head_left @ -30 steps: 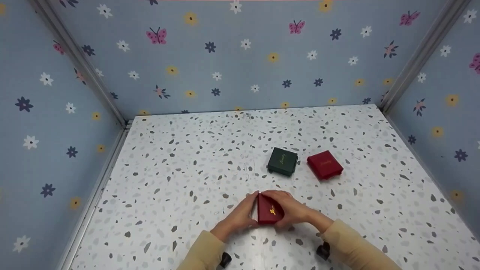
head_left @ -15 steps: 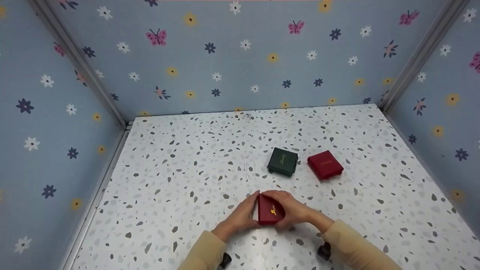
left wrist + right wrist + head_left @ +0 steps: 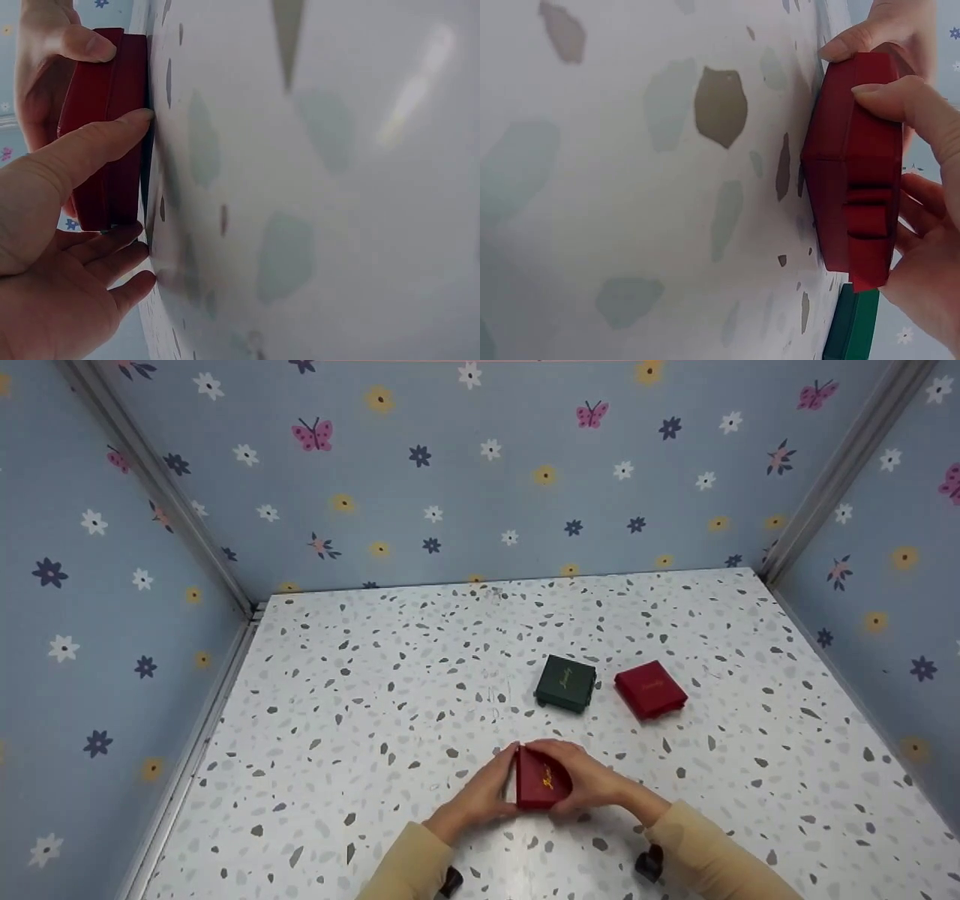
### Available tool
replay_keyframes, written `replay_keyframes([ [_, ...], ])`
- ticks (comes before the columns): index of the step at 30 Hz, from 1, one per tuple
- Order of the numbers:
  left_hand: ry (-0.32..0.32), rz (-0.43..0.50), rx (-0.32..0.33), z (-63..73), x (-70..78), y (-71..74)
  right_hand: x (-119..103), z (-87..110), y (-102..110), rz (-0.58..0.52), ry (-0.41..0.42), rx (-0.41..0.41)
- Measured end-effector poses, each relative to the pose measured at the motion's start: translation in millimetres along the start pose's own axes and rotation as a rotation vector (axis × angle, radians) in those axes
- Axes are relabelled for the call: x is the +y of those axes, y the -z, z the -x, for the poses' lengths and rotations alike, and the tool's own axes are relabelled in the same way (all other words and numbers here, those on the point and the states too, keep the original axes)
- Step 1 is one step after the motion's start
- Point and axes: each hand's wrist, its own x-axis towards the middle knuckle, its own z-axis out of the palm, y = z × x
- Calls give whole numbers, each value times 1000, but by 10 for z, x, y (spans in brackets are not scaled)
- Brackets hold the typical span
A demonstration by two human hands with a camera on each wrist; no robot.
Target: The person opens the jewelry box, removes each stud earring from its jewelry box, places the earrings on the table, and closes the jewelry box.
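Note:
A small red jewelry box (image 3: pixel 534 784) with gold lettering on its top rests near the front of the speckled tabletop. My left hand (image 3: pixel 480 791) holds it from the left, thumb on the near side and fingers at the far side. From the right, my right hand (image 3: pixel 590 781) grips the box, thumb on the near side of its upper part, as the right wrist view shows. A red ribbon bow (image 3: pixel 868 219) sits on the box's side there. Beyond the hands lie a dark green jewelry box (image 3: pixel 566 684) and a second red jewelry box (image 3: pixel 651 690).
The white speckled tabletop (image 3: pixel 360 675) is bounded by blue floral walls at the back (image 3: pixel 480 495), left (image 3: pixel 97 675) and right (image 3: pixel 892 585). Small black devices show beneath both sleeves (image 3: pixel 412 859).
Both hands stay almost still around the red jewelry box. The right hand has edged very slightly to the right, and a little more of the gold lettering shows.

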Motion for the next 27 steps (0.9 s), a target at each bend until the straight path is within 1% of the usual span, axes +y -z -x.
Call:
replay_keyframes([
  [3, -23, 19, 19, -16, -11, -13, -2, 3, 22, -35, 10, 15],
  [6, -30, 26, 30, -28, -12, -21, -6, 3, 36, -44, 18, 21],
  [14, 18, 13, 13, -18, 0, -18, -6, 26, 71, -80, 34, 25],
  [21, 4, 8, 13, -27, -3, -14, 0, 55, 101, -99, 17, 15],
  [25, 32, -12, 8, -41, 6, -8, 4, 76, 118, -143, 4, 33],
  [27, 49, -23, 7, -51, 12, -5, 10, 88, 134, -156, 12, 49],
])
